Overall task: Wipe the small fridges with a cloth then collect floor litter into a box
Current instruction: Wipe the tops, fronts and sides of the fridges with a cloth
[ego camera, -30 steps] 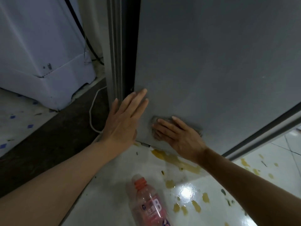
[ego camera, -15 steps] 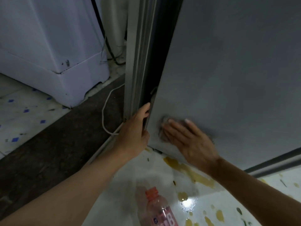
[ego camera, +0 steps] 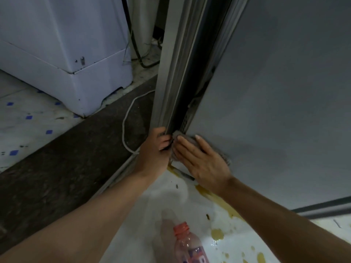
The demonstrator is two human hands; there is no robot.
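Observation:
A grey fridge [ego camera: 281, 88] fills the right of the view, its side panel facing me. My right hand [ego camera: 201, 160] lies flat on the panel's lower left corner, pressing a grey cloth [ego camera: 177, 134] against it; the cloth shows above my fingertips and past my knuckles. My left hand [ego camera: 153, 150] grips the bottom of the pale metal frame [ego camera: 174, 73] just left of the fridge, fingers curled around its edge into the dark gap. The two hands nearly touch.
A plastic bottle [ego camera: 188, 245] with an orange cap lies on the white tiled floor between my forearms, among yellow spill stains [ego camera: 216, 233]. A white appliance [ego camera: 62, 46] stands at the upper left. A white cord [ego camera: 126, 118] loops over the dark floor strip.
My left hand went from flat on the fridge panel to gripping the frame's edge. My right hand slid the cloth left to the panel's corner. The view shifted right and down.

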